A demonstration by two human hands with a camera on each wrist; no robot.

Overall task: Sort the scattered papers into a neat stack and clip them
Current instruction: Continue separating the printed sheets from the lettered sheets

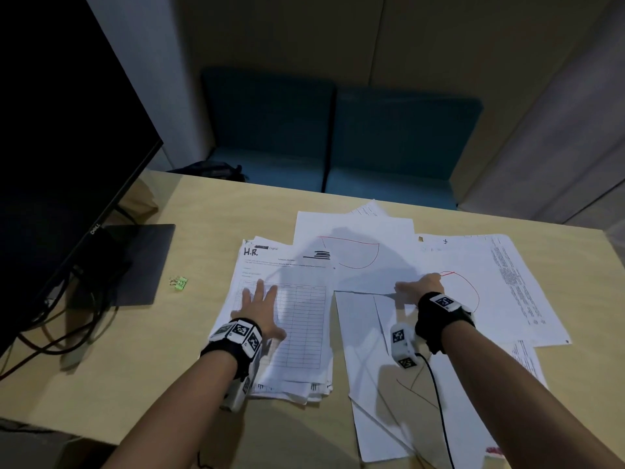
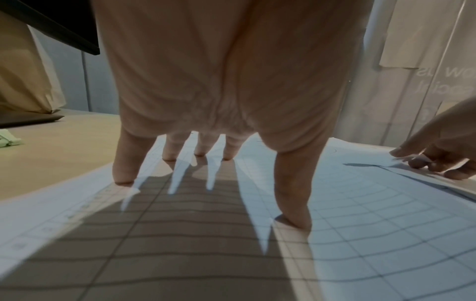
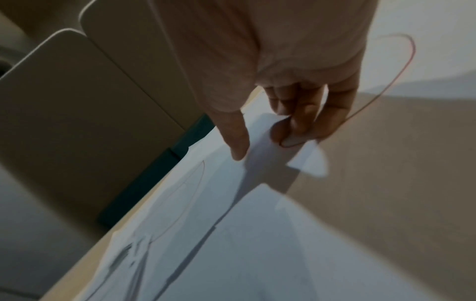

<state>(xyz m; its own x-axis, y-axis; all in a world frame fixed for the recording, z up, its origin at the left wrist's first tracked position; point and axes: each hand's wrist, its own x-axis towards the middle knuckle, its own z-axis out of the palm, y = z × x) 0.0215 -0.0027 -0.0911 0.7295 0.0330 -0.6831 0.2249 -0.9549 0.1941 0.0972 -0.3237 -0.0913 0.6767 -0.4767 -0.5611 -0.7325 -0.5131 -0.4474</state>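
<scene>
- Head view: the left hand (image 1: 258, 309) lay flat with fingers spread on the gridded form (image 1: 297, 319) topping the partial stack (image 1: 291, 377) at the left of the desk (image 1: 135, 384). Looked like it was just pinning that pile so nothing slid around. The right hand (image 1: 424, 287) was over at the loose sheets (image 1: 473, 265) fanned out to the right, fingers bent at the edge of the sheet with the red curve (image 1: 470, 292), probably to drag it over to the pile. Those sheets overlapped at all angles, so the sorting looked maybe halfway. A small green clip (image 1: 178, 283) sat by itself near the monitor (image 1: 67, 130) base, well apart from the papers, untouched.
- Left wrist view: straight fingertips (image 2: 123, 177) and thumb pressed down on the grid lines, nothing gripped. The other hand was visible at the far right, its fingers curled under a raised paper edge. A bit of the green clip showed at the left border.
- Right wrist view: blurry, but the thumb sat on top and the curled fingers (image 3: 298, 122) below, pinching a sheet corner, red line right beside them.
- Room: light wood desk, cables trailing under the monitor, teal cushioned seats (image 1: 338, 137) beyond the far edge, beige walls, pretty dim lighting.
</scene>
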